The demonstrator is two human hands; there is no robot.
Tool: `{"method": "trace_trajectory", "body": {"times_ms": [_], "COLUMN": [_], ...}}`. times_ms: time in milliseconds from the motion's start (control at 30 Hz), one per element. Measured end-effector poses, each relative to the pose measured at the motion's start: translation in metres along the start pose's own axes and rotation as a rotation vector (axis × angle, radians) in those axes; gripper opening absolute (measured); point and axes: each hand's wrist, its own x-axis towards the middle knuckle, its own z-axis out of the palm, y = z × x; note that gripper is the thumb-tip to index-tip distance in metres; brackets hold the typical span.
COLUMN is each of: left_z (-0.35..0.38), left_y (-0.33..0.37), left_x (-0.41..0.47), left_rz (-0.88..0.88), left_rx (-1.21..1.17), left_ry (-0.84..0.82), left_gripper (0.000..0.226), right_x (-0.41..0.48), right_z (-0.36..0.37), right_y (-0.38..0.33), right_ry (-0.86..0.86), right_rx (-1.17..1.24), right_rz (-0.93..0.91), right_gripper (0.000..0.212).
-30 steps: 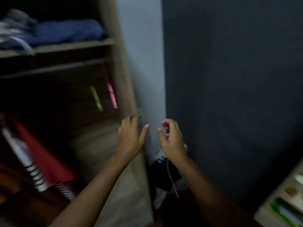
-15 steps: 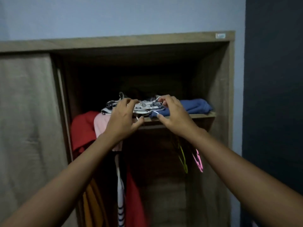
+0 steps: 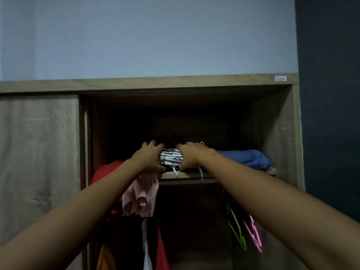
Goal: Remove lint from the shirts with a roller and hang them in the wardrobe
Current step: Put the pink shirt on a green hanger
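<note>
Pale blue wall rises above the grey-brown wooden wardrobe [image 3: 148, 83], its sliding door [image 3: 39, 152] pushed left. On the inner shelf [image 3: 194, 175] lies a folded black-and-white striped shirt [image 3: 171, 159], long axis left to right. Left hand [image 3: 150, 157] and right hand [image 3: 191, 156] clamp its ends, fingers curled. Folded blue cloth [image 3: 247, 158] lies just beside; pink garment [image 3: 142, 197], green hanger [image 3: 236, 230] and pink hanger [image 3: 253, 232] hang below.
</note>
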Motion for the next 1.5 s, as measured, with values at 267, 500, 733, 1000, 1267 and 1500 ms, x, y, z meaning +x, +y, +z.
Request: {"method": "trace_trajectory", "body": {"times_ms": [267, 500, 733, 1000, 1267, 1500], "left_z": [-0.008, -0.039, -0.042, -0.022, -0.004, 0.004], "left_y": [0.016, 0.048, 0.110, 0.169, 0.158, 0.135], "left_x": [0.006, 0.020, 0.052, 0.092, 0.096, 0.085], "left_rz": [-0.037, -0.019, 0.104, 0.185, 0.216, 0.313], "left_rx": [-0.037, -0.122, -0.248, -0.229, -0.236, -0.250], "left_ry": [0.137, 0.289, 0.324, 0.175, 0.002, 0.015], "left_gripper": [0.065, 0.065, 0.083, 0.086, 0.060, 0.058], "right_x": [0.007, -0.010, -0.042, -0.056, -0.053, -0.056], "right_z": [0.000, -0.030, -0.038, -0.012, -0.009, -0.009], "right_y": [-0.001, 0.030, 0.095, 0.160, 0.174, 0.156], "right_ry": [0.263, 0.496, 0.566, 0.561, 0.072, 0.055], "right_rx": [0.006, -0.042, -0.136, -0.211, 0.056, 0.162], "right_rz": [-0.014, 0.043, 0.128, 0.307, 0.442, 0.342], "right_gripper": [0.050, 0.043, 0.039, 0.053, 0.045, 0.066]}}
